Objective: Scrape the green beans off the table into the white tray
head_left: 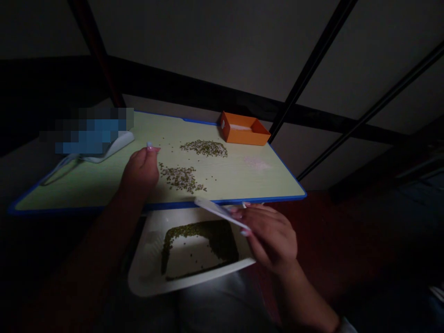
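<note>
My left hand (142,169) is closed above the table's left-middle part, thumb pressed against the curled fingers; whatever it may hold is hidden. Beside it lies a loose pile of small green beans mixed with pale grains (183,178). A second such pile (205,148) is spread farther back. My right hand (272,233) grips a thin, flat white strip (217,210) between thumb and fingers, its far end close to the table's front edge. Beneath that strip, a white plastic tray (147,270) holds many green beans gathered along its sides.
An orange open box (246,135) with something pale inside stands at the table's back right. Pale pinkish grains (256,163) are scattered in front of it. The pale table (236,185) has a blue rim. At the left lies a partly blurred-out object with a cable (62,162).
</note>
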A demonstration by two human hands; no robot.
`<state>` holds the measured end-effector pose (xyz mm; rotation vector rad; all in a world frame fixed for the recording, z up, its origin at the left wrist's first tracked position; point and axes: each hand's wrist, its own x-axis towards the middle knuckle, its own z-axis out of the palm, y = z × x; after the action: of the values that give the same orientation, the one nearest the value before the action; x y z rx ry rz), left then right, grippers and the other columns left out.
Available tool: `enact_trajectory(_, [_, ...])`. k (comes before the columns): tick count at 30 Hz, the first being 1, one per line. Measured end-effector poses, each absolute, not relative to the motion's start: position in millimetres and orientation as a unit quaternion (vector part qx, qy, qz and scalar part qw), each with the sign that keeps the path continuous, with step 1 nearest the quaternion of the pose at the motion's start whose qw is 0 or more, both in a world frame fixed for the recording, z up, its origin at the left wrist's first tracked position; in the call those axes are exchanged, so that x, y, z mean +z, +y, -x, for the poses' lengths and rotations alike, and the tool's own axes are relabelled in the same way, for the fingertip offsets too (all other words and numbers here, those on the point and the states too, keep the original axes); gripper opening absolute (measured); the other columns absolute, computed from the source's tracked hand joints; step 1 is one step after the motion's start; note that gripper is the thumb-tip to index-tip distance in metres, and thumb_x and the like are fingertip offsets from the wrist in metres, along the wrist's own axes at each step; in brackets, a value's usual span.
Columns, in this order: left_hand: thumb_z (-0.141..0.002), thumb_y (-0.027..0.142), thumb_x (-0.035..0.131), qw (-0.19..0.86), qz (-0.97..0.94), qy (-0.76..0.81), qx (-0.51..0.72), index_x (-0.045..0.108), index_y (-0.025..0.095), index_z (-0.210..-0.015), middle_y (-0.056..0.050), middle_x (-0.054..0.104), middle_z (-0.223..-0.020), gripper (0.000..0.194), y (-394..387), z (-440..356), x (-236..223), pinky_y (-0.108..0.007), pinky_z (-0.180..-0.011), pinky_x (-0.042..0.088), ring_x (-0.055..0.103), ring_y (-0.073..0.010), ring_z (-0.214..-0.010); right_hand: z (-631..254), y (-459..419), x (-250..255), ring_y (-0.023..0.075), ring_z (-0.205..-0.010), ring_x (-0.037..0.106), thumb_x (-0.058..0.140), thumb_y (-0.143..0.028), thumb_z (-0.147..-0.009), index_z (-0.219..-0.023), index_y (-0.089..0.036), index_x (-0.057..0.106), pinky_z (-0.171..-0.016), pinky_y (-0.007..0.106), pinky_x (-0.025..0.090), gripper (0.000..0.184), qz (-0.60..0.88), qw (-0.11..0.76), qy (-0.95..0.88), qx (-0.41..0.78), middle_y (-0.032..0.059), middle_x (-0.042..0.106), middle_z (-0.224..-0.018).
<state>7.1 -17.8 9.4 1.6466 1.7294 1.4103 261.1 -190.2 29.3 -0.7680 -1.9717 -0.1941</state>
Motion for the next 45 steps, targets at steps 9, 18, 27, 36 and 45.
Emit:
enact_trajectory(9, [-0.096, 0.058, 0.043, 0.186, -0.580, 0.621, 0.494, 0.067, 0.019, -0.113, -0.010, 0.068, -0.127, 0.048, -16, -6, 10, -0.055, -0.116, 0.039, 0.058, -0.0235, -0.128, -246, -190, 14, 0.0204, -0.092, 0.079, 0.059, -0.014, -0.095, -0.121, -0.014, 0.067, -0.083, 0.036, 0.066, 0.027, 0.323, 0.405, -0.840, -0.163, 0.0121, 0.082, -0.099])
enact_trajectory(18, [-0.098, 0.056, 0.036, 0.178, -0.587, 0.623, 0.485, 0.067, 0.018, -0.114, -0.012, 0.068, -0.128, 0.051, -13, -5, 8, -0.055, -0.117, 0.036, 0.057, -0.0239, -0.129, -246, -191, 8, 0.0239, -0.091, 0.079, 0.060, -0.012, -0.094, -0.121, -0.013, 0.069, -0.077, 0.037, 0.067, 0.029, 0.352, 0.380, -0.836, -0.181, 0.0143, 0.081, -0.098])
enact_trajectory(27, [-0.095, 0.045, 0.027, 0.170, -0.588, 0.638, 0.467, 0.069, 0.017, -0.119, -0.015, 0.067, -0.133, 0.055, -18, -9, 14, -0.049, -0.119, 0.037, 0.056, -0.0279, -0.131, -264, -189, 8, 0.0228, -0.087, 0.080, 0.056, -0.014, -0.097, -0.119, -0.015, 0.069, -0.074, 0.035, 0.065, 0.026, 0.391, 0.362, -0.809, -0.247, 0.0127, 0.082, -0.096])
enact_trajectory(36, [-0.096, 0.044, 0.023, 0.157, -0.614, 0.628, 0.453, 0.067, 0.012, -0.120, -0.020, 0.066, -0.132, 0.060, -20, -10, 16, -0.047, -0.118, 0.038, 0.058, -0.0273, -0.127, -303, -180, -1, 0.0251, -0.086, 0.080, 0.056, -0.016, -0.097, -0.114, -0.014, 0.073, -0.070, 0.034, 0.063, 0.025, 0.483, 0.329, -0.762, -0.278, 0.0148, 0.081, -0.105])
enact_trajectory(45, [-0.096, 0.044, 0.020, 0.153, -0.624, 0.629, 0.438, 0.065, 0.010, -0.124, -0.021, 0.065, -0.134, 0.063, -20, -9, 19, -0.048, -0.120, 0.035, 0.056, -0.0290, -0.131, -334, -171, -19, 0.0282, -0.094, 0.080, 0.055, -0.017, -0.098, -0.114, -0.016, 0.077, -0.074, 0.037, 0.066, 0.027, 0.545, 0.356, -0.716, -0.251, 0.0164, 0.079, -0.112])
